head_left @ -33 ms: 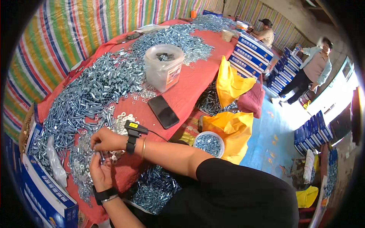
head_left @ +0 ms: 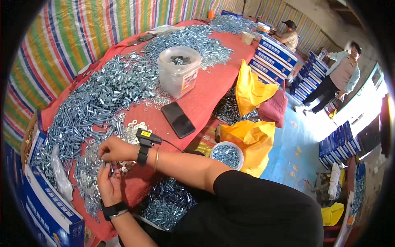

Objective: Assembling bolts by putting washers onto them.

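My right hand (head_left: 117,149) is closed in a pinch over the near part of the table, a black strap on its wrist. Just below it, my left hand (head_left: 109,187) is turned partly palm up with its fingers curled. The fingertips of both hands nearly meet, and a small metal glint shows by the left fingers; what they hold is too small to name. Beneath and beside the hands lie loose flat washers (head_left: 87,175). A large heap of silver bolts and sleeves (head_left: 103,90) spreads beyond them. More white-looking washers (head_left: 138,126) lie beside my right wrist.
A black phone (head_left: 177,120) and a translucent bucket (head_left: 170,78) stand on the red-covered table (head_left: 214,84). Blue-white cartons (head_left: 51,208) border the left. A tub of small hardware (head_left: 227,155) and yellow sacks (head_left: 257,142) sit lower right. Two people (head_left: 345,76) (head_left: 288,37) are farther off.
My fingertips have shifted slightly, and a small dark metal bit shows more by the left fingers. The whole view has moved a little; the hands stay over the washers.
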Action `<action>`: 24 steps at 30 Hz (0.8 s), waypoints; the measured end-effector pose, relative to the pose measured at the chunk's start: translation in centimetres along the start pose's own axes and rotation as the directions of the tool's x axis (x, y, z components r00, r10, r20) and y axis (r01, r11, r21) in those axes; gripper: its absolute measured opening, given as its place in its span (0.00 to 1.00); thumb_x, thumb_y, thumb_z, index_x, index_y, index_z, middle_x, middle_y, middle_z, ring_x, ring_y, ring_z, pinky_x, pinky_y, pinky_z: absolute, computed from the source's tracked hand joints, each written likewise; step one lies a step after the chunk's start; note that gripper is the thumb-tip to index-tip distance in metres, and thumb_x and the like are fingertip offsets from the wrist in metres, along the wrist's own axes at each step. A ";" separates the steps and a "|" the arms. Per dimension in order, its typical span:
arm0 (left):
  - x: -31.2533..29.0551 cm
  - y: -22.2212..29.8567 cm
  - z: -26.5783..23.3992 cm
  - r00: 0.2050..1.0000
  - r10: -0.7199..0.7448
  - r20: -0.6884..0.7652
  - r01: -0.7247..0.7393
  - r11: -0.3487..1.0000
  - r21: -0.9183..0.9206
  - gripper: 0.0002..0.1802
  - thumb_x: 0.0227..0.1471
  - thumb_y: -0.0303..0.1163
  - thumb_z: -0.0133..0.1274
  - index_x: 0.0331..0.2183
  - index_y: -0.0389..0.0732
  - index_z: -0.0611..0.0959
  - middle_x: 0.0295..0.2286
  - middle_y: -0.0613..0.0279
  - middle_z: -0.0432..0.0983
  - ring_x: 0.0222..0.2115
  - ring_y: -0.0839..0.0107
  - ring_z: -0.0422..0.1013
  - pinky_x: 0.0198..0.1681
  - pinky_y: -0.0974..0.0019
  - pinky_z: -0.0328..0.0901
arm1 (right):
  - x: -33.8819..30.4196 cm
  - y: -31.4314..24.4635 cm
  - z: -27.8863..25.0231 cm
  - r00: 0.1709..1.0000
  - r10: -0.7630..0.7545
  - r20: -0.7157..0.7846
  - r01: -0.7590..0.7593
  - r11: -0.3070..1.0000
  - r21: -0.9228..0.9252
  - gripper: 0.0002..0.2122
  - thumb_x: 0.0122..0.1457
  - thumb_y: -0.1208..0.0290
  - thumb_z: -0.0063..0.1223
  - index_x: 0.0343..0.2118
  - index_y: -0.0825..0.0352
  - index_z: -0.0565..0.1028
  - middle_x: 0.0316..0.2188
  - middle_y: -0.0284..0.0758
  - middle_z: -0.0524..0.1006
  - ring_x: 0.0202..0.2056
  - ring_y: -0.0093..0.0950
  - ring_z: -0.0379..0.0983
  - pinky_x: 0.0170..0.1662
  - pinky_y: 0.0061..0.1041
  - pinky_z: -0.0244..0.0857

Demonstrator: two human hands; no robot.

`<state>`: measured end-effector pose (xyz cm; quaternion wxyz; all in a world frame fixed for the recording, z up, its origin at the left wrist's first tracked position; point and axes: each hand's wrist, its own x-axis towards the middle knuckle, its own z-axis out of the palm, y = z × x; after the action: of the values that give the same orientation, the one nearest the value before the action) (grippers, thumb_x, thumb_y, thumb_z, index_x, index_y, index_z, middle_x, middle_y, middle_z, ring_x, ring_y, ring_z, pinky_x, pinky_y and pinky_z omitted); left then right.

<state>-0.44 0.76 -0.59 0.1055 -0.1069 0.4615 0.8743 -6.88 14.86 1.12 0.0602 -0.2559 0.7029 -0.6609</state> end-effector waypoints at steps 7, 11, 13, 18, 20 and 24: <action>1.1 -1.5 0.0 0.981 -0.074 0.178 0.099 0.986 -0.136 0.04 0.55 0.25 0.45 0.35 0.40 0.72 0.25 0.65 0.70 0.23 0.78 0.67 0.23 0.78 0.61 | 0.6 2.3 -2.1 1.000 -0.014 0.012 0.015 0.994 -0.111 0.08 0.52 0.75 0.53 0.35 0.68 0.78 0.30 0.32 0.78 0.32 0.20 0.73 0.36 0.20 0.67; 1.3 -1.6 0.4 0.991 -0.055 0.123 0.073 0.986 -0.149 0.04 0.55 0.25 0.44 0.33 0.36 0.73 0.26 0.64 0.69 0.25 0.75 0.66 0.24 0.73 0.61 | 0.2 0.4 -2.4 0.967 0.001 -0.256 -0.019 0.997 -0.069 0.07 0.52 0.76 0.54 0.33 0.71 0.78 0.27 0.29 0.77 0.28 0.16 0.71 0.31 0.16 0.64; 1.0 -1.7 -0.9 0.996 -0.063 0.066 0.078 0.962 -0.262 0.06 0.56 0.23 0.43 0.36 0.32 0.71 0.28 0.61 0.69 0.29 0.72 0.67 0.30 0.72 0.65 | 0.2 0.1 -1.5 0.952 0.015 -0.305 0.012 0.996 0.089 0.06 0.52 0.78 0.54 0.33 0.70 0.78 0.27 0.29 0.77 0.27 0.15 0.70 0.30 0.13 0.63; 0.7 -0.6 0.2 0.998 -0.048 -0.041 0.031 0.936 -0.350 0.08 0.56 0.22 0.41 0.39 0.31 0.68 0.34 0.56 0.69 0.36 0.64 0.70 0.43 0.62 0.68 | 0.1 0.3 0.1 0.914 -0.123 -0.386 0.131 0.991 -0.006 0.07 0.50 0.81 0.55 0.33 0.69 0.78 0.28 0.31 0.78 0.30 0.18 0.73 0.34 0.16 0.66; 0.8 -0.5 0.8 0.998 0.009 -0.062 -0.037 0.884 -0.467 0.05 0.57 0.23 0.40 0.35 0.33 0.68 0.31 0.57 0.69 0.33 0.63 0.71 0.41 0.62 0.69 | -0.4 -0.3 0.7 0.901 -0.409 -0.146 0.315 0.846 -0.429 0.08 0.48 0.82 0.55 0.32 0.66 0.78 0.27 0.34 0.78 0.31 0.25 0.75 0.34 0.21 0.67; 2.8 -1.2 -1.9 0.998 0.048 0.027 -0.026 0.841 -0.541 0.06 0.56 0.23 0.37 0.38 0.36 0.68 0.35 0.57 0.69 0.32 0.68 0.69 0.35 0.65 0.68 | -1.2 -1.3 2.4 0.876 -0.456 0.160 0.449 0.645 -0.619 0.06 0.46 0.77 0.56 0.29 0.65 0.77 0.28 0.37 0.77 0.31 0.36 0.74 0.34 0.29 0.67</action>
<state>-2.66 0.05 -3.36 0.0635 -0.1060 0.1963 0.9727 -4.43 13.23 1.74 -0.2010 -0.4241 0.7986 -0.3767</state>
